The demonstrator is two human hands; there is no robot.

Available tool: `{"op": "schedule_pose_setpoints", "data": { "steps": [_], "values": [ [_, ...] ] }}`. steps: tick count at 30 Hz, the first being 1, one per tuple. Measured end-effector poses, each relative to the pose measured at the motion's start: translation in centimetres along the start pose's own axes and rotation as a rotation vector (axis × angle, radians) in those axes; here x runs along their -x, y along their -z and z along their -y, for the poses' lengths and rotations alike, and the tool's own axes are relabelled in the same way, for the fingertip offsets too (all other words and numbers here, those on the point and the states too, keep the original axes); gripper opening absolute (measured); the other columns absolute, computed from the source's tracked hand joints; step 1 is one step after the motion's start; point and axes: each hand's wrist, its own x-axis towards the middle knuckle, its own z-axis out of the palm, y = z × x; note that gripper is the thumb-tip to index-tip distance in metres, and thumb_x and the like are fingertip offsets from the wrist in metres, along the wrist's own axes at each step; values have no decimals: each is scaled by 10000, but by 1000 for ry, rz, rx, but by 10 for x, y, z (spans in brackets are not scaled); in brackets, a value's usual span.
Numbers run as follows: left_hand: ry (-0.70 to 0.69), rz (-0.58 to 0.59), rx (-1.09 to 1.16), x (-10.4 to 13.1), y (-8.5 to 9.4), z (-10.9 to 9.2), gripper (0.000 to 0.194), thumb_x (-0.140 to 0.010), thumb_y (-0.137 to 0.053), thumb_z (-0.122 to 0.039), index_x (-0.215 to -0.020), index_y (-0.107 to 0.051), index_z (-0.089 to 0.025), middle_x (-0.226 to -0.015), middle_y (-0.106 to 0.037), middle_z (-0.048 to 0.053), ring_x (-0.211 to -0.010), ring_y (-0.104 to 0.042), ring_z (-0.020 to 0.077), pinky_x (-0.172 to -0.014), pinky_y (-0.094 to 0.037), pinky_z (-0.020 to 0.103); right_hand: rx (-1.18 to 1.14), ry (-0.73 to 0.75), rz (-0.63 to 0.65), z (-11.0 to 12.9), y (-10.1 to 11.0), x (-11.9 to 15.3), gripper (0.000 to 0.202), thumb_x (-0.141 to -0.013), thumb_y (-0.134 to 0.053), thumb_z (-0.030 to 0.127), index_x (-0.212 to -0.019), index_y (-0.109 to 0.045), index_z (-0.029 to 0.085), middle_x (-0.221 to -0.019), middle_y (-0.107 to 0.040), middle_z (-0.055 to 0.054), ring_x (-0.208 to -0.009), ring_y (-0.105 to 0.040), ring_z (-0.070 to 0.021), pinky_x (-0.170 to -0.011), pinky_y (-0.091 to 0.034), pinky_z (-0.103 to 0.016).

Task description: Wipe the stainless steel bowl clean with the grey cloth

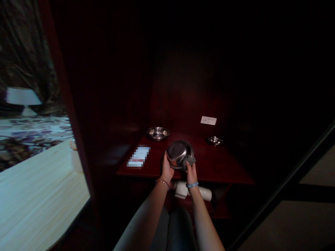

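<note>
Bowl (177, 150), base upward, gripped by left hand (167, 169); cloth (190, 160) against it, gripped by right hand (191, 173)

From the wearer's head, one camera looks forward and down over the forearms (146, 217), fairly near, taking in the red-brown shelf (218, 164) beyond the fingers (165, 161).

Beaded bracelet (163, 182), pale-blue wristband (192, 185)

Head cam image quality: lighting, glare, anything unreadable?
Head view: upper right nearly black, pale wood-grain table at left far brighter; head view: glints on the held round shiny steel bowl, grey crumpled cloth too dim to show texture; head view: white rectangular item pixelated, unreadable.
</note>
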Motion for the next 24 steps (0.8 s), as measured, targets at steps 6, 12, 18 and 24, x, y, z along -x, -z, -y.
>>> {"op": "schedule_pose_setpoints", "data": {
  "steps": [6, 12, 18, 24],
  "values": [
    [15, 28, -33, -2, 1, 0, 409, -907, -522, -464, -1113, -689, -153, -1146, -719, 97, -1085, -665, 207, -1039, -465, 360, 65, -64, 103, 9, 4, -3, 241, -758, -701, 340, -984, -676, 262, -1020, -742, 15, -1062, -655, -181, -941, -533, -336],
    [23, 27, -42, -1, 1, 0, 420, -922, -486, -468, -1092, -691, -144, -1099, -733, 105, -1052, -678, 215, -1021, -480, 373, 169, -86, 112, 5, 3, -9, 382, -731, -765, 431, -1034, -684, 214, -1032, -749, -21, -944, -699, -181, -874, -557, -302],
    [-38, -73, -85, 2, 0, 0, 389, -877, -580, -478, -1034, -689, -139, -1049, -743, 107, -964, -704, 215, -982, -503, 377, 279, -234, 34, 8, 15, -12, 280, -742, -775, 415, -932, -706, 222, -845, -762, -3, -788, -719, -161, -719, -593, -266],
    [-65, -11, -119, 9, -6, 1, 394, -846, -634, -483, -1030, -677, -137, -1038, -741, 112, -1027, -688, 213, -1012, -476, 381, -52, -166, 152, 11, 5, 4, 245, -770, -734, 373, -974, -701, 240, -1027, -752, -3, -1023, -688, -155, -969, -536, -305]
  ]
}}
